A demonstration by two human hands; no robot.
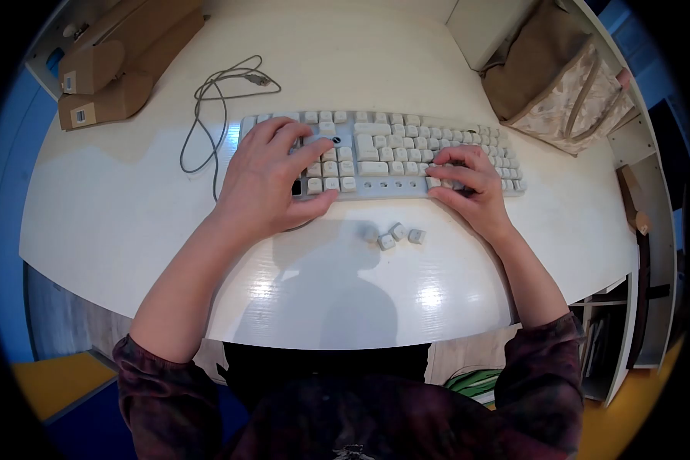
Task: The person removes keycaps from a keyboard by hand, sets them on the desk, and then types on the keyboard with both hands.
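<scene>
A white keyboard (372,167) with cream keycaps lies across the desk in front of me. My left hand (264,172) rests over its left part, fingers spread and thumb at the near edge. At the near row, my right hand (471,184) has thumb and index finger closed around a keycap (435,182). Left of that grip, several bare key switches (391,184) show in the row. One dark bare spot (336,140) is near my left index finger. Several loose keycaps (387,242) lie on the desk in front of the keyboard.
A grey USB cable (199,115) curls on the white desk (115,207), left of the keyboard. Cardboard pieces (123,69) stand at the back left. A brown and patterned bag (567,92) sits at the back right, near shelving (644,245).
</scene>
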